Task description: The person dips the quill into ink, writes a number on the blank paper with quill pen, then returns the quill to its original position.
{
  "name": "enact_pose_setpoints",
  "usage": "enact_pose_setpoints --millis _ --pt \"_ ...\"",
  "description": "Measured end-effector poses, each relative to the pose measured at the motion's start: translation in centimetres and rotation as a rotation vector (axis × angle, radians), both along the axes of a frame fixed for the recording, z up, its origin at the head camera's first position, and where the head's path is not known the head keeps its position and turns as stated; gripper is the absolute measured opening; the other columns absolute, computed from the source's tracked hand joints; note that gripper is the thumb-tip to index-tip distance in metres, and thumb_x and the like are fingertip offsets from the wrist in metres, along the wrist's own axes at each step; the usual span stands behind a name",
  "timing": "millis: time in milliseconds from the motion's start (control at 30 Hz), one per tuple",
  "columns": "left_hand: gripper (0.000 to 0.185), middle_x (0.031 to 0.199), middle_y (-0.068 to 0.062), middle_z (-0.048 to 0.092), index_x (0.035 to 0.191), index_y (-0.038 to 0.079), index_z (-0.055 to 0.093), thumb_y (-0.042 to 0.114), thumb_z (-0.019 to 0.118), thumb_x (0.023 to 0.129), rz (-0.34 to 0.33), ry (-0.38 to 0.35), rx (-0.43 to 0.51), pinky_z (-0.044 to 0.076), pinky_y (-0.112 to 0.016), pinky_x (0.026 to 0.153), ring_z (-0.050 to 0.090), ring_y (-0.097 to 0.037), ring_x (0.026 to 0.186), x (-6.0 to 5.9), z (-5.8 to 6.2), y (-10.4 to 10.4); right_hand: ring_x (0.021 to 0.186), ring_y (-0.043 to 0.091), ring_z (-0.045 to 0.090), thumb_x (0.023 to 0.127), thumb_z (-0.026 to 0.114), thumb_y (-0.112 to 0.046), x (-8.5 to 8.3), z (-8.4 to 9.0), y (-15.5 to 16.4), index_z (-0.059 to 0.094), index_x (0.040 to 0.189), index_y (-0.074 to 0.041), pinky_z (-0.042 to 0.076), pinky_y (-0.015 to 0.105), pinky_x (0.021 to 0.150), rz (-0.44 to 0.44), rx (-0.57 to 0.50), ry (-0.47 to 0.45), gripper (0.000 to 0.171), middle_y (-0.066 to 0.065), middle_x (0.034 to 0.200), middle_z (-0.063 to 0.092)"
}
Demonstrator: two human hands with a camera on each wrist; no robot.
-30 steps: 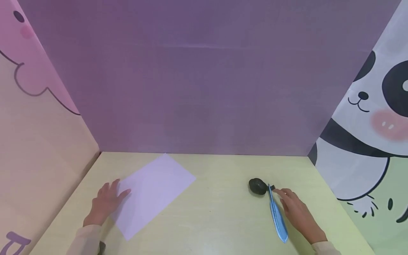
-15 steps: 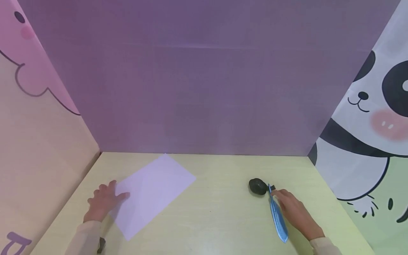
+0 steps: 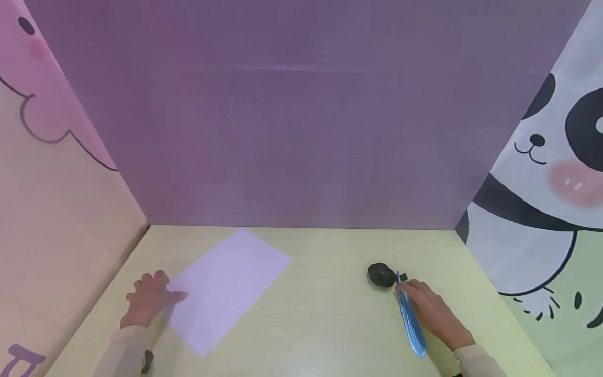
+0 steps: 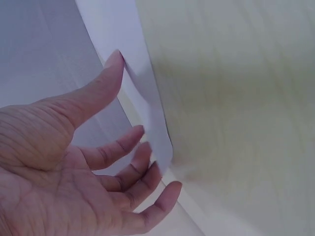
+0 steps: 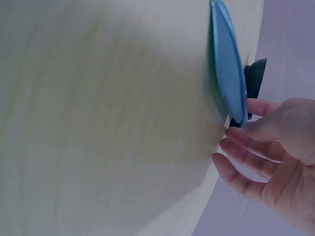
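A white sheet of paper lies slanted on the pale yellow table. My left hand rests at its left edge with the fingers loosely spread. The thumb touches the paper, and the fingertips reach its edge. On the right lies a long, flat blue feather-shaped piece, with a black round object at its far end. My right hand pinches the far tip of the blue piece between thumb and fingers.
A purple panel closes the back of the table. A pink cartoon panel stands on the left and a panda panel on the right. Both forearms wear cream sleeves.
The left hand drew back to the left, its thumb staying on the sheet, and the paper shifted slightly. The right hand slid forward and its fingers curled onto the blue piece's far end.
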State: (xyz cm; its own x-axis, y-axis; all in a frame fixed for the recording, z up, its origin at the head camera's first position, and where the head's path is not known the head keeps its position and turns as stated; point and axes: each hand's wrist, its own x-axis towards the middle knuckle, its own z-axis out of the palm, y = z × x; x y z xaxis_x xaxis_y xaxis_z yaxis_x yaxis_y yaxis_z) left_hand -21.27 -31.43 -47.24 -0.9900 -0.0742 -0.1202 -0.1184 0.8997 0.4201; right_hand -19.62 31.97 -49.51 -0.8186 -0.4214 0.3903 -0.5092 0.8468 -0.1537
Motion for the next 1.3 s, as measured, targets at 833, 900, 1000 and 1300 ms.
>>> enact_pose_setpoints --millis 833,900,1000,1300 --pt "0.062 0.104 -0.04 0.054 0.105 -0.016 0.056 0.04 0.076 0.089 0.037 -0.01 0.02 0.052 -0.065 0.077 0.054 -0.058 0.098 -0.2 0.0 1.5 0.08 0.014 0.06 0.071 0.082 0.02 -1.8 -1.1 0.9 0.069 0.102 -0.011 0.056 0.022 0.058 0.167 0.102 0.24 0.046 0.0 0.094 0.06" --pt "0.064 0.104 -0.041 0.054 0.107 -0.018 0.052 0.038 0.077 0.089 0.046 -0.018 0.032 0.053 -0.065 0.077 0.054 -0.058 0.098 -0.2 0.0 1.6 0.08 0.013 0.06 0.072 0.083 0.018 -1.8 -1.1 0.9 0.068 0.101 -0.012 0.057 0.022 0.059 0.171 0.101 0.241 0.045 0.0 0.094 0.06" --pt "0.064 0.101 -0.04 0.056 0.105 -0.017 0.049 0.038 0.078 0.089 0.054 -0.026 0.028 0.052 -0.065 0.077 0.057 -0.057 0.095 -0.3 0.2 1.8 0.078 0.012 0.059 0.072 0.083 0.017 -1.7 -0.9 1.2 0.069 0.101 -0.012 0.057 0.023 0.058 0.172 0.091 0.242 0.043 0.0 0.094 0.06" --pt "0.071 0.105 -0.04 0.054 0.111 -0.018 0.047 0.041 0.079 0.087 0.052 -0.036 0.051 0.049 -0.069 0.082 0.055 -0.059 0.1 -0.1 0.1 1.4 0.072 0.005 0.05 0.077 0.084 0.01 -1.3 -0.1 1.7 0.069 0.103 -0.012 0.051 0.021 0.054 0.184 0.084 0.252 0.036 -0.002 0.091 0.058"
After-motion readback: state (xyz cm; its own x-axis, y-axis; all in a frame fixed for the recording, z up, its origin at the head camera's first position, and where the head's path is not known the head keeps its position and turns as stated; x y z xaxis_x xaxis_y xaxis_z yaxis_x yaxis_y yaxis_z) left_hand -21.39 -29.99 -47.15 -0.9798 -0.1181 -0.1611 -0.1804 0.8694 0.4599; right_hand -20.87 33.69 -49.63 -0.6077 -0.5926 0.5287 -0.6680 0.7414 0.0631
